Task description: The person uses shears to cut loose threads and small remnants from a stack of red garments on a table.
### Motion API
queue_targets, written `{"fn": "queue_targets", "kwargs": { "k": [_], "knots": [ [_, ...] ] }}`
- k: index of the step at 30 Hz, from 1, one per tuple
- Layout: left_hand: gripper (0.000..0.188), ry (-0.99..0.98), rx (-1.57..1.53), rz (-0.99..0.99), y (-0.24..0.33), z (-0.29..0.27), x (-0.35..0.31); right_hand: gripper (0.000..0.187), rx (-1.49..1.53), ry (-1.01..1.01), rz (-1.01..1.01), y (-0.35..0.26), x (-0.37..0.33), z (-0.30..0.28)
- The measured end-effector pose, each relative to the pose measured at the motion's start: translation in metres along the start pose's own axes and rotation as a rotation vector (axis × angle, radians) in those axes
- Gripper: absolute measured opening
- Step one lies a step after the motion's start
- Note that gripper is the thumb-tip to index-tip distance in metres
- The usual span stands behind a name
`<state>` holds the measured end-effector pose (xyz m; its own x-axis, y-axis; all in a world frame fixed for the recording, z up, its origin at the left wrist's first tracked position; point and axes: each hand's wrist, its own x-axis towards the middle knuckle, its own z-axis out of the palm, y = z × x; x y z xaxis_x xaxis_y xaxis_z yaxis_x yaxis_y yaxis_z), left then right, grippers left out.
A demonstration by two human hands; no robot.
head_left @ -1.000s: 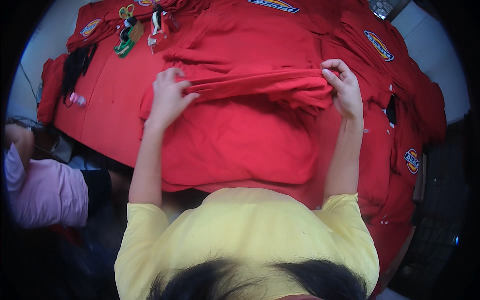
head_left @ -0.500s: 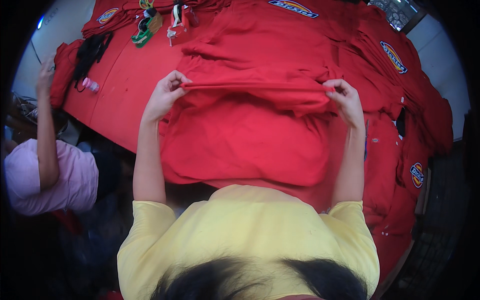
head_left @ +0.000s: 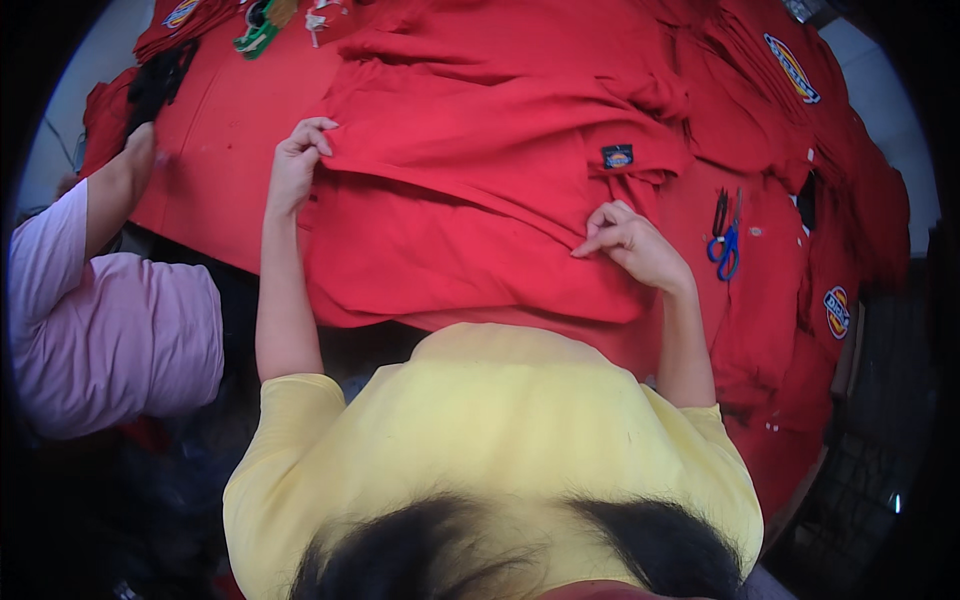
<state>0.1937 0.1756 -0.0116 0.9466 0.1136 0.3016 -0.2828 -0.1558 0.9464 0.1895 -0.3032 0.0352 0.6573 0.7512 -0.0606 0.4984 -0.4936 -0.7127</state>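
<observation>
A red garment point(head_left: 460, 130) lies spread and creased in front of me, with a small dark label point(head_left: 617, 156) showing on its right part. At its left edge my left hand point(head_left: 298, 165) is closed, pinching the cloth between thumb and fingers. My right hand point(head_left: 635, 243) is lower and further in, below the label. Its thumb and forefinger are pinched on the red cloth, the other fingers curled. Between the hands a long slanting fold runs down to the right. The garment's nearer part hangs close to the table's front edge.
Blue-handled scissors point(head_left: 727, 250) lie on red cloth to the right. More red garments with patches point(head_left: 792, 68) are stacked at the far right. A green tape dispenser point(head_left: 256, 30) stands at the far left. A co-worker in a pink shirt point(head_left: 130, 335) is at my left.
My right hand has moved left and toward me, from the taut edge to lower cloth. The stretched edge has dropped into a slanting fold. The label and scissors now show; the co-worker's arm has lowered.
</observation>
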Motion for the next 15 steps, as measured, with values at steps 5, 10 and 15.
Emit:
{"fn": "queue_targets", "kwargs": {
  "k": [5, 10, 15],
  "knots": [
    [0.016, -0.033, -0.002, -0.023, -0.006, -0.008, 0.0, 0.025, 0.302, 0.153, 0.092, -0.002, -0.004, 0.0],
    [0.016, -0.17, 0.07, -0.138, 0.026, 0.005, 0.0, 0.017, 0.028, 0.09, 0.07, -0.005, 0.002, -0.013],
    [0.014, 0.102, -0.151, -0.3, 0.011, -0.012, 0.026, 0.029, 1.203, 0.591, -0.258, -0.017, 0.053, -0.037]
  ]
}}
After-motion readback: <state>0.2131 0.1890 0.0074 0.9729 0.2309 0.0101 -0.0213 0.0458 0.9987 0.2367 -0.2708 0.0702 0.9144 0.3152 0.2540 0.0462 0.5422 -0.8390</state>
